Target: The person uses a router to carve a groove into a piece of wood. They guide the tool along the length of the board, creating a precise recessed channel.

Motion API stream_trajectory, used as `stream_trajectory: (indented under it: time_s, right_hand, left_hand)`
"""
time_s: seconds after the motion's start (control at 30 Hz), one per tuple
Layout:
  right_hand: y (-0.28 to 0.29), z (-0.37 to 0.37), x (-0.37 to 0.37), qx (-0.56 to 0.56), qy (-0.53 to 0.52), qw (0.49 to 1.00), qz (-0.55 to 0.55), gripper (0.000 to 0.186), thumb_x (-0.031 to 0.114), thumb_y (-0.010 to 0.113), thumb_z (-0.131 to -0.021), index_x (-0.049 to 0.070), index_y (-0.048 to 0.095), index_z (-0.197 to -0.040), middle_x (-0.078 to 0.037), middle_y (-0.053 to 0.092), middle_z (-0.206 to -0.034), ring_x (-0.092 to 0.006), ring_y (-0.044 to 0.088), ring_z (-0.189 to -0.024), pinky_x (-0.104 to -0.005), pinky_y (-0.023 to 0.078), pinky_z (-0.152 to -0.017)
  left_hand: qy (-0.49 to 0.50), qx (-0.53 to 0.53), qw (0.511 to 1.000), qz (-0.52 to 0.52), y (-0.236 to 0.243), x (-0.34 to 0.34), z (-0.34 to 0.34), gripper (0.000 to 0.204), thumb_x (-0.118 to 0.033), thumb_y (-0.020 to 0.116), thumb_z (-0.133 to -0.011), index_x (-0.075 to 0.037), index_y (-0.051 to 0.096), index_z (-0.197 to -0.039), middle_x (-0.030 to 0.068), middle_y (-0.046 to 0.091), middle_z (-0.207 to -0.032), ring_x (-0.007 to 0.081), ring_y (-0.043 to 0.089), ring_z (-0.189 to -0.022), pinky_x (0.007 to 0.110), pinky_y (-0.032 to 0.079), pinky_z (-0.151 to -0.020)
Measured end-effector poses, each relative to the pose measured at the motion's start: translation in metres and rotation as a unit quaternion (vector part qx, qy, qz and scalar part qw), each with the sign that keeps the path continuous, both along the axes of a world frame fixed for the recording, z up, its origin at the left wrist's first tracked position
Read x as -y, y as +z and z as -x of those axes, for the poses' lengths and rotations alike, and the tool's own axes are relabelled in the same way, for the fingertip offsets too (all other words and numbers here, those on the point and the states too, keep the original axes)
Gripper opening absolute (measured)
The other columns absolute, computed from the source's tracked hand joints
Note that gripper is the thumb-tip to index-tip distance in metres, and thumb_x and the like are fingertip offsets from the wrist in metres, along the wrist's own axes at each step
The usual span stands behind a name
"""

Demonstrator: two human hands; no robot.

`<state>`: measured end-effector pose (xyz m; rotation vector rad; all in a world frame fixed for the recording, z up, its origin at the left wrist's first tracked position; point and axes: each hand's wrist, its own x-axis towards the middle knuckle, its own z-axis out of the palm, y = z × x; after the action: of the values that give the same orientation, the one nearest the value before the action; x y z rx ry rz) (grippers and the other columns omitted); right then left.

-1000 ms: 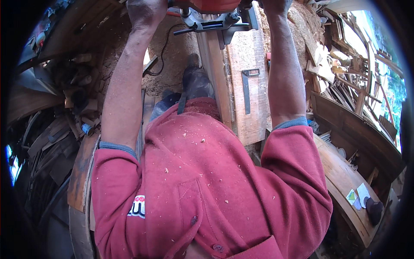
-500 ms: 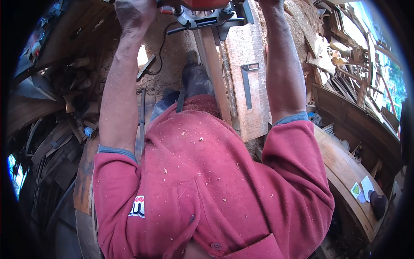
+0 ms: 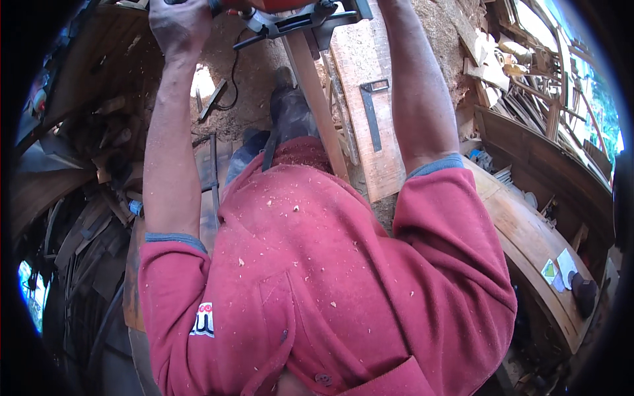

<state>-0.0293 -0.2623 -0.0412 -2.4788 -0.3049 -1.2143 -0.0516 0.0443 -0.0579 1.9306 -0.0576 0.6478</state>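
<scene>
My left hand (image 3: 177, 23) is closed around the handle end of a red power tool with a black metal base (image 3: 300, 18) at the top edge of the head view. The tool rests on the far end of a narrow wooden plank (image 3: 318, 109) that runs away from my body. My right forearm (image 3: 419, 92) reaches up beside the tool, and its hand is cut off by the top edge. Wood chips speckle my red shirt (image 3: 317, 284). My dark boot (image 3: 289, 109) stands left of the plank.
A wider board (image 3: 383, 168) lies right of the plank with a metal try square (image 3: 372, 112) on it. A black cable (image 3: 232, 76) trails over the sawdust floor. A curved wooden bench (image 3: 528, 241) at the right carries paper cards and a dark object (image 3: 584, 292). Scrap wood is piled at both sides.
Both arms have stretched further forward and the tool has slid toward the top edge. My right hand has passed out of the picture.
</scene>
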Motion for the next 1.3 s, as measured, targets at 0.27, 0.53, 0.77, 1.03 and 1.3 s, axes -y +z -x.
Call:
stream_trajectory:
  time_s: [0.27,0.53,0.77,1.03,1.3]
  right_hand:
    - [0.013,0.004,-0.011,-0.113,-0.001,0.971,-0.212,0.018,0.012,0.063,-0.083,0.003,0.069,-0.097,-0.021,0.070,-0.100,-0.0306,0.068,-0.080,-0.0421,0.055,-0.072]
    - [-0.010,0.006,-0.003,-0.068,-0.026,0.997,0.027,0.015,0.008,0.063,-0.078,0.003,0.069,-0.091,-0.020,0.070,-0.097,-0.0314,0.069,-0.075,-0.0422,0.056,-0.068]
    - [-0.024,0.018,0.004,-0.032,0.005,0.993,0.116,0.019,0.009,0.064,-0.076,0.004,0.067,-0.094,-0.018,0.070,-0.094,-0.0293,0.069,-0.073,-0.0413,0.057,-0.070]
    - [0.000,0.017,-0.001,-0.036,-0.055,0.986,0.151,0.021,0.013,0.063,-0.077,0.005,0.065,-0.097,-0.017,0.069,-0.080,-0.0281,0.069,-0.069,-0.0420,0.055,-0.066]
    - [-0.039,0.008,-0.001,-0.011,-0.077,0.994,0.082,0.019,0.014,0.062,-0.079,0.009,0.066,-0.097,-0.017,0.070,-0.091,-0.0257,0.069,-0.076,-0.0406,0.055,-0.071]
  left_hand:
    - [0.008,-0.033,0.998,-0.049,0.004,-0.010,0.001,0.031,-0.022,0.077,-0.081,0.001,0.064,-0.096,0.0025,0.067,-0.079,0.0107,0.063,-0.072,0.028,0.052,-0.072]
    - [0.019,-0.062,0.997,-0.047,-0.008,0.001,0.004,0.028,-0.019,0.072,-0.081,0.000,0.058,-0.097,0.0063,0.064,-0.078,0.0182,0.062,-0.070,0.034,0.053,-0.070]
    - [0.001,-0.066,0.997,-0.032,-0.016,0.007,0.009,0.025,-0.018,0.073,-0.082,-0.001,0.058,-0.093,0.0047,0.062,-0.079,0.0155,0.060,-0.068,0.032,0.052,-0.070]
    - [-0.002,-0.066,0.997,-0.035,0.017,0.004,0.015,0.023,-0.015,0.074,-0.085,-0.001,0.059,-0.095,0.0019,0.061,-0.076,0.0110,0.057,-0.067,0.029,0.049,-0.065]
    - [0.032,-0.098,0.994,-0.048,-0.009,0.006,0.014,0.028,-0.021,0.073,-0.081,-0.004,0.057,-0.097,0.0081,0.063,-0.079,0.0216,0.064,-0.071,0.038,0.053,-0.074]
